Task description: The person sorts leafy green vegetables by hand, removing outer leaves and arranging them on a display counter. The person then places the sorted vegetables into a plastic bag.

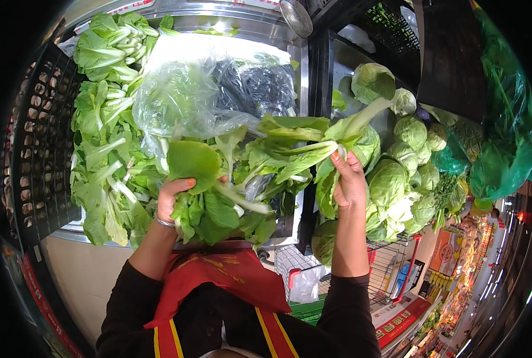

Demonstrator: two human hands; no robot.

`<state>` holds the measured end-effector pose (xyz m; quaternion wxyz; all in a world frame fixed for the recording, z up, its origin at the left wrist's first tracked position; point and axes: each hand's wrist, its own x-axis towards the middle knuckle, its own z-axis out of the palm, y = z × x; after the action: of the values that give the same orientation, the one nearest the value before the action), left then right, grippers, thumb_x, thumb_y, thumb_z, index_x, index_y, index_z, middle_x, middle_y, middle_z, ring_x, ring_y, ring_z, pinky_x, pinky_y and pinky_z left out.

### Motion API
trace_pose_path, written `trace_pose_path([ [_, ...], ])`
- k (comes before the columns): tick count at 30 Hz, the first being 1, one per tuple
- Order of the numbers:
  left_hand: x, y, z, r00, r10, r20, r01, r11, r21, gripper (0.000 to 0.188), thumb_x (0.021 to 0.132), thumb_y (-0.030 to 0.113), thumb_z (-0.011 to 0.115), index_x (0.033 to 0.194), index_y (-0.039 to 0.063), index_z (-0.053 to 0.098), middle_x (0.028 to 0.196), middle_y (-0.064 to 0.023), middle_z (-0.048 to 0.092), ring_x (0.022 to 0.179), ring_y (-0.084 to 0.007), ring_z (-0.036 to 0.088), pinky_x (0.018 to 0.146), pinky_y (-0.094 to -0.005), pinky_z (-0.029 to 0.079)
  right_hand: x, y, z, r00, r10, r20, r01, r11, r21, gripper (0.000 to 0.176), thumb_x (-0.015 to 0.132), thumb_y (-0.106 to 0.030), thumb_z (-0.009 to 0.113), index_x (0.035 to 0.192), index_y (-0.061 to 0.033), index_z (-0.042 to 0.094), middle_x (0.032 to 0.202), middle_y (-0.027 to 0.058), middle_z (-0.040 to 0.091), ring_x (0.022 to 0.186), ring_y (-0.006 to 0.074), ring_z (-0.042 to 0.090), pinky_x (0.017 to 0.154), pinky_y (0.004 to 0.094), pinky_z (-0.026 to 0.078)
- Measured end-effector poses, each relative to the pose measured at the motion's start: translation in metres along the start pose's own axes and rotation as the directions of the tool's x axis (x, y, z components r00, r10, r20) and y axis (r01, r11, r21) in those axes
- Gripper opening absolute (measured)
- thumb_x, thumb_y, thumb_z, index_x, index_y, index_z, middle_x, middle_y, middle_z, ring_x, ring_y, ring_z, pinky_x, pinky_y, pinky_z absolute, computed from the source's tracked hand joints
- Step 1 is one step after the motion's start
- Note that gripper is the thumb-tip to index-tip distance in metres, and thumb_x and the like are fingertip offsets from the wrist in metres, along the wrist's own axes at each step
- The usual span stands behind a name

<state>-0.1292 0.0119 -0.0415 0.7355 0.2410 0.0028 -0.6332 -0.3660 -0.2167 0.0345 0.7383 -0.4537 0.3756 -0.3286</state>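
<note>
My left hand [175, 195] is closed around a bunch of leafy greens [219, 217], with one broad leaf standing over the fingers and pale stalks pointing right. Between the thumb and fingers of my right hand [350, 181] are pale leaf stalks [331, 147], their green blades reaching left. A thick pale stalk [364, 117] rises just above that hand; whether it is gripped too, I cannot tell. Loose greens [257, 165] lie between the hands on the metal-edged counter [302, 94]. Piled greens [114, 174] lie left of my left hand.
Beyond the hands lie clear plastic bags [181, 98] and dark-wrapped produce [266, 87]. A black crate [47, 147] borders the left side. Several cabbages [386, 179] are heaped at right, below a green plastic bag [507, 156]. A wire shopping cart [389, 264] stands below the counter's right side.
</note>
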Motion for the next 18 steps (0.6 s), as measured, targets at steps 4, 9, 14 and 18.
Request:
trace_pose_path([
  [4, -0.010, 0.011, 0.009, 0.997, 0.082, 0.006, -0.082, 0.981, 0.177, 0.063, 0.064, 0.010, 0.061, 0.123, 0.001, 0.042, 0.129, -0.0134, 0.042, 0.107, -0.0276, 0.053, 0.091, -0.0483, 0.044, -0.004, 0.012, 0.028, 0.968, 0.141, 0.207, -0.162, 0.983, 0.089, 0.025, 0.086, -0.009, 0.062, 0.110, -0.0027, 0.060, 0.101, 0.0038, 0.064, 0.088, 0.0110, 0.059, 0.078, 0.0258, 0.047],
  [9, -0.048, 0.039, -0.002, 0.992, 0.105, 0.066, -0.116, 0.973, 0.198, 0.064, 0.060, 0.012, 0.066, 0.117, 0.004, 0.038, 0.118, -0.0164, 0.044, 0.091, -0.0235, 0.054, 0.071, -0.0396, 0.047, 0.016, 0.074, 0.041, 0.961, 0.202, 0.189, -0.034, 0.763, -0.645, 0.067, 0.081, -0.015, 0.069, 0.136, 0.0005, 0.034, 0.131, 0.0161, 0.044, 0.116, 0.0223, 0.048, 0.095, 0.0310, 0.041],
  [14, -0.094, 0.061, -0.030, 0.922, 0.317, -0.223, -0.217, 0.899, 0.381, 0.080, 0.059, 0.016, 0.063, 0.131, 0.000, 0.032, 0.106, -0.0127, 0.052, 0.085, -0.0254, 0.055, 0.070, -0.0369, 0.046, 0.028, 0.131, 0.047, 0.978, -0.173, -0.113, 0.089, 0.846, -0.526, 0.018, 0.089, -0.017, 0.059, 0.091, 0.0008, 0.059, 0.066, 0.0025, 0.060, 0.057, 0.0090, 0.056, 0.054, 0.0185, 0.045],
  [18, -0.106, 0.062, -0.044, 0.919, 0.309, -0.244, -0.201, 0.902, 0.382, 0.063, 0.065, 0.011, 0.058, 0.124, -0.005, 0.042, 0.107, -0.0161, 0.058, 0.092, -0.0275, 0.059, 0.081, -0.0367, 0.048, 0.033, 0.169, 0.095, 0.987, 0.099, -0.126, -0.149, 0.282, -0.948, 0.044, 0.081, -0.042, 0.064, 0.081, 0.0009, 0.058, 0.073, 0.0168, 0.064, 0.069, 0.0275, 0.064, 0.062, 0.0363, 0.050],
])
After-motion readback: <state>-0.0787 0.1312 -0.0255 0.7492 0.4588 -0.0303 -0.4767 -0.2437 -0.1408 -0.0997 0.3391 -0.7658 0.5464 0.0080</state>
